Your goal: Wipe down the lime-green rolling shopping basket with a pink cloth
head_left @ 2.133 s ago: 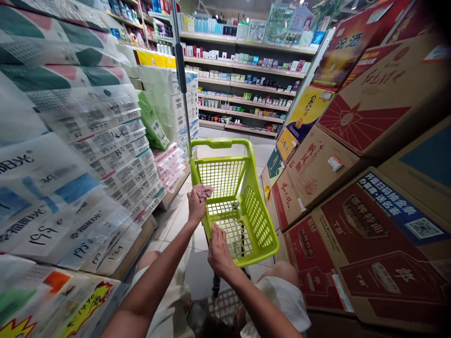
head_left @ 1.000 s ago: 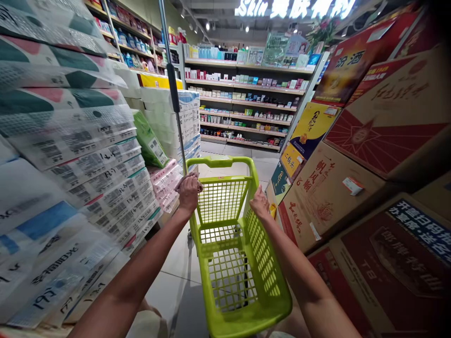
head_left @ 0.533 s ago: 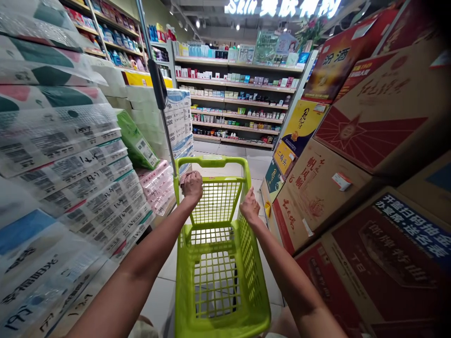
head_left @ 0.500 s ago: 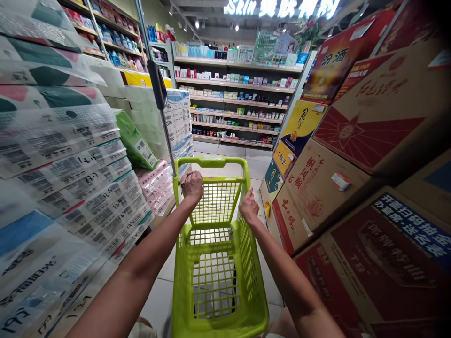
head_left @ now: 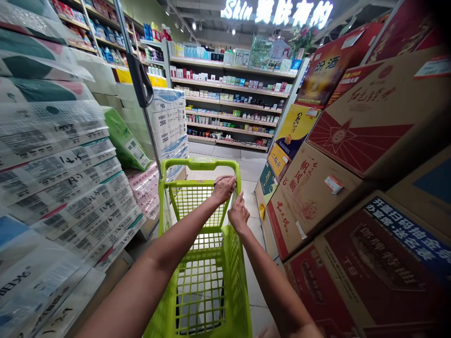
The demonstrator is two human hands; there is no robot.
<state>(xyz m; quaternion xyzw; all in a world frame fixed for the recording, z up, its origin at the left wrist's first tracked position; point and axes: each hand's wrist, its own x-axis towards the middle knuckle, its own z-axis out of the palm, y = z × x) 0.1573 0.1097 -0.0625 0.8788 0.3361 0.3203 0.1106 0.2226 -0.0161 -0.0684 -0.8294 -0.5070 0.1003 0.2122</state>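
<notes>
A lime-green plastic rolling shopping basket (head_left: 235, 281) with grid walls stands on the tiled floor before me. My left hand (head_left: 222, 189) is closed over a crumpled pinkish cloth (head_left: 225, 178), mostly hidden under the fingers, and presses it on the basket's far crossbar near the right corner. Close beside it, my right hand (head_left: 239, 213) grips the right side rim, fingers curled round the edge. A metal pull handle (head_left: 151, 136) with a black grip (head_left: 140, 82) rises from the basket's far left corner. No goods show inside the basket.
Stacked tissue packs (head_left: 70, 159) line the left side, with a green pack (head_left: 127, 138) jutting out. Cardboard liquor cartons (head_left: 313, 188) are piled on the right. Ahead, across the floor (head_left: 246, 166), stand cosmetics shelves (head_left: 225, 101) under a lit sign.
My left hand has slid the cloth rightward along the crossbar, from the left corner to the right. My right hand stays on the right rim. The view has shifted slightly.
</notes>
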